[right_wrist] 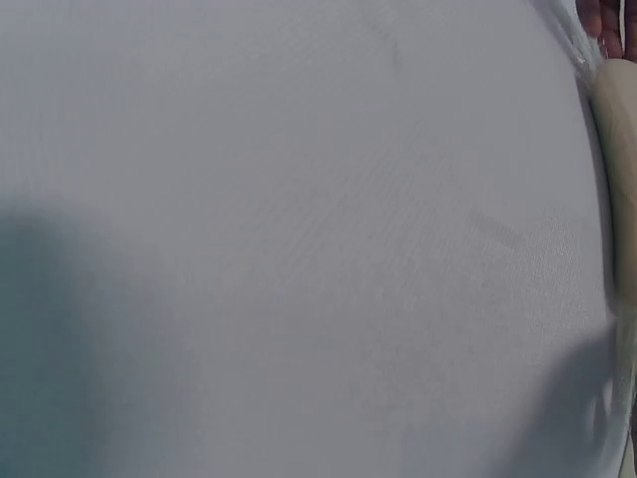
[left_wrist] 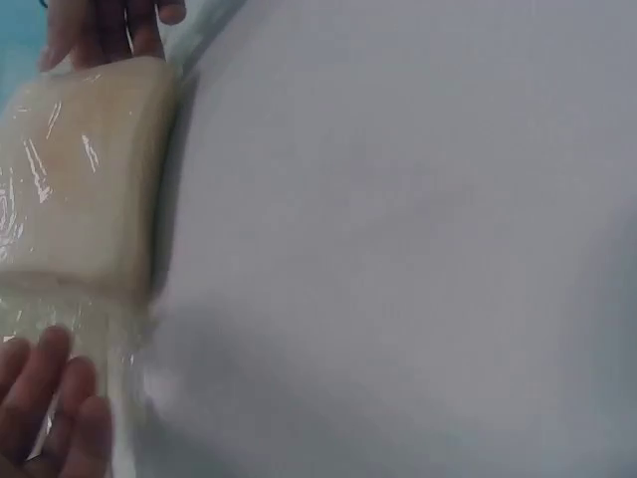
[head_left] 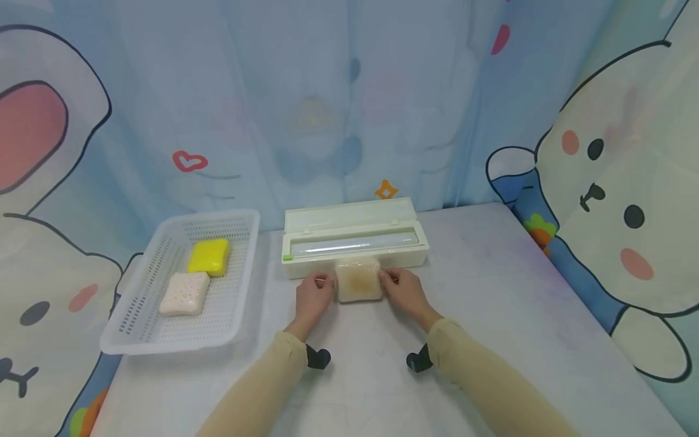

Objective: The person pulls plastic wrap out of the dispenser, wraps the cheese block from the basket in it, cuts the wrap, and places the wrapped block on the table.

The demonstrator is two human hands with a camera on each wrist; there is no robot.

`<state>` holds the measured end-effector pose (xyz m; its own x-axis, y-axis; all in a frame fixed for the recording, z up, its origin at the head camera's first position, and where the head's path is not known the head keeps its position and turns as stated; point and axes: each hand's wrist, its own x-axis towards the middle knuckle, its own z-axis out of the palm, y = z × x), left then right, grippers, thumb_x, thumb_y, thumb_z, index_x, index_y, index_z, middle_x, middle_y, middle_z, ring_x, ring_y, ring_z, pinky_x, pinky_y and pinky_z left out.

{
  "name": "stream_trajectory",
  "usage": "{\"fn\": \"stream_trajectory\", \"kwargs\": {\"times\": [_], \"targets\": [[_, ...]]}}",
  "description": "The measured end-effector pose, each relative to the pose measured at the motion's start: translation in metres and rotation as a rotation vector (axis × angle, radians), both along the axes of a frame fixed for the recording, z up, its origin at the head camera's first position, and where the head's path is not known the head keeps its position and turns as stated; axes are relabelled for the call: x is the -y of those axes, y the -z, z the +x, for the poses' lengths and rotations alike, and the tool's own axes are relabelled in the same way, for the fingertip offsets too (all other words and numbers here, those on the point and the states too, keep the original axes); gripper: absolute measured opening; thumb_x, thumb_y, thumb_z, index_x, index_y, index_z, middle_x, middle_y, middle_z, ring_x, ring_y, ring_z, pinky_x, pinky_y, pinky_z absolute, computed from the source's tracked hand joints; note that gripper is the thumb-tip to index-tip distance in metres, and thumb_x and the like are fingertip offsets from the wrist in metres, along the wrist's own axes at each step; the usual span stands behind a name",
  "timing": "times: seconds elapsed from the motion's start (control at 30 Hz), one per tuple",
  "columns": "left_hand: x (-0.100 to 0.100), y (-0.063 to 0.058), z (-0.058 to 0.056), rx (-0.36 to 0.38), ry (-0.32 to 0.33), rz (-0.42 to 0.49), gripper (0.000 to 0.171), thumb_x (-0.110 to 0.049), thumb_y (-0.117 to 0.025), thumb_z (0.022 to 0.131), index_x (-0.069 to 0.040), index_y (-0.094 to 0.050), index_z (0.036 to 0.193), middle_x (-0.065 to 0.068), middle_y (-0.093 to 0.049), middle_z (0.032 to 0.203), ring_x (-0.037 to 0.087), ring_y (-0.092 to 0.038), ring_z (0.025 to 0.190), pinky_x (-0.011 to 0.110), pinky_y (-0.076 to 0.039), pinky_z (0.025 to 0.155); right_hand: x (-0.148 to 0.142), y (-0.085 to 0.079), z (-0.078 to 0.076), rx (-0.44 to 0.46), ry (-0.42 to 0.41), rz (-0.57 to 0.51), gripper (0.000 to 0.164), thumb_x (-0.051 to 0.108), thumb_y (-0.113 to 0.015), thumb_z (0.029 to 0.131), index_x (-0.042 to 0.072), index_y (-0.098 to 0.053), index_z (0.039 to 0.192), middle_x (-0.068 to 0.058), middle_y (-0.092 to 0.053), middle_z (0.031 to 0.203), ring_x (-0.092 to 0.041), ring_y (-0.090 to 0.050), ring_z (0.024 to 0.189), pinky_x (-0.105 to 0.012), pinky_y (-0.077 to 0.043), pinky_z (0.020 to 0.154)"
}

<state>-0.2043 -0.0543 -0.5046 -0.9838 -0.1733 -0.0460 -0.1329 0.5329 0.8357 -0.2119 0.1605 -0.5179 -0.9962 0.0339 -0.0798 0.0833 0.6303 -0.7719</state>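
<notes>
A beige, square, toast-like block (head_left: 359, 280) with a browned middle lies on the table, wrapped in glossy cling film (left_wrist: 75, 329). At its left side my left hand (head_left: 315, 298) pinches the film, fingers curled. My right hand (head_left: 405, 294) pinches the film at the block's right edge, thumb along the side. In the left wrist view the left hand's fingers (left_wrist: 60, 398) lie against the film below the block. Directly behind the block stands a white cling film dispenser (head_left: 355, 267), its lid raised and a film roll (head_left: 355, 244) inside.
To the left, a white plastic basket (head_left: 240, 303) holds a yellow square block (head_left: 210, 256) and a pale pink speckled one (head_left: 184, 294). The white table (head_left: 519, 340) meets a blue cartoon curtain (head_left: 246, 91) at the back. Black straps sit at both cuffs.
</notes>
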Motion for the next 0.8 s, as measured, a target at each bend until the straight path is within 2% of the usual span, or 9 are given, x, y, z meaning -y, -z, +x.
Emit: {"fn": "stream_trajectory", "kwargs": {"times": [0.1, 0.2, 0.27, 0.33, 0.47, 0.6, 0.7, 0.8], "targets": [[0.009, -0.002, -0.003, -0.130, -0.068, -0.031, 0.020, -0.019, -0.062, 0.100, -0.002, -0.068, 0.109, 0.013, -0.072, 0.096, 0.024, -0.067, 0.085, 0.034, -0.055, 0.073, -0.002, -0.002, 0.000, 0.014, -0.012, 0.003, 0.045, 0.033, -0.048, 0.108, -0.002, -0.064, 0.129, -0.019, -0.070, 0.122, -0.032, -0.065, 0.112, -0.048, -0.055, 0.098], [0.022, -0.004, -0.008, -0.284, -0.122, -0.053, 0.022, -0.016, -0.065, 0.099, 0.000, -0.064, 0.112, 0.016, -0.067, 0.101, 0.029, -0.063, 0.095, 0.041, -0.054, 0.085, -0.002, -0.002, 0.000, 0.026, -0.010, 0.006, 0.044, 0.034, -0.047, 0.109, -0.002, -0.063, 0.130, -0.019, -0.069, 0.124, -0.032, -0.064, 0.113, -0.048, -0.054, 0.098], [0.031, -0.005, -0.013, -0.352, -0.148, -0.058, 0.028, -0.017, -0.067, 0.098, 0.001, -0.061, 0.118, 0.018, -0.063, 0.107, 0.033, -0.059, 0.104, 0.046, -0.051, 0.092, -0.002, -0.002, 0.001, 0.024, -0.013, 0.005, 0.044, 0.033, -0.047, 0.109, -0.002, -0.062, 0.131, -0.019, -0.068, 0.125, -0.032, -0.064, 0.114, -0.048, -0.054, 0.099], [0.039, -0.006, -0.018, -0.387, -0.166, -0.047, 0.035, -0.019, -0.070, 0.096, 0.002, -0.059, 0.122, 0.021, -0.059, 0.115, 0.038, -0.053, 0.113, 0.051, -0.047, 0.099, -0.003, -0.001, 0.001, 0.021, -0.012, 0.000, 0.044, 0.032, -0.047, 0.109, -0.002, -0.062, 0.132, -0.019, -0.068, 0.126, -0.032, -0.064, 0.116, -0.048, -0.054, 0.100], [0.050, -0.008, -0.028, -0.373, -0.181, -0.022, 0.047, -0.020, -0.076, 0.092, 0.004, -0.058, 0.129, 0.025, -0.052, 0.129, 0.043, -0.045, 0.127, 0.056, -0.040, 0.109, -0.004, -0.001, 0.003, 0.010, -0.020, 0.002, 0.043, 0.030, -0.049, 0.108, -0.003, -0.062, 0.133, -0.020, -0.067, 0.128, -0.033, -0.063, 0.117, -0.049, -0.053, 0.101], [0.058, -0.009, -0.034, -0.294, -0.128, -0.072, 0.056, -0.022, -0.077, 0.091, 0.005, -0.055, 0.135, 0.027, -0.052, 0.141, 0.043, -0.046, 0.136, 0.053, -0.038, 0.117, -0.004, -0.002, 0.005, 0.011, -0.022, 0.008, 0.042, 0.029, -0.050, 0.107, -0.002, -0.062, 0.132, -0.020, -0.068, 0.128, -0.033, -0.063, 0.116, -0.049, -0.053, 0.101], [0.061, -0.009, -0.037, -0.235, -0.095, -0.100, 0.060, -0.024, -0.077, 0.091, 0.006, -0.054, 0.139, 0.025, -0.054, 0.145, 0.041, -0.049, 0.138, 0.051, -0.039, 0.118, -0.005, -0.004, 0.006, 0.004, -0.024, 0.012, 0.041, 0.028, -0.051, 0.107, -0.003, -0.063, 0.131, -0.020, -0.068, 0.126, -0.033, -0.064, 0.114, -0.049, -0.053, 0.101], [0.061, -0.011, -0.039, -0.198, -0.091, -0.091, 0.062, -0.024, -0.078, 0.090, 0.005, -0.054, 0.140, 0.024, -0.055, 0.147, 0.041, -0.052, 0.136, 0.050, -0.042, 0.116, -0.007, -0.005, 0.007, -0.008, -0.029, 0.022, 0.040, 0.026, -0.051, 0.107, -0.004, -0.063, 0.130, -0.021, -0.069, 0.124, -0.033, -0.064, 0.113, -0.050, -0.053, 0.100]]}}
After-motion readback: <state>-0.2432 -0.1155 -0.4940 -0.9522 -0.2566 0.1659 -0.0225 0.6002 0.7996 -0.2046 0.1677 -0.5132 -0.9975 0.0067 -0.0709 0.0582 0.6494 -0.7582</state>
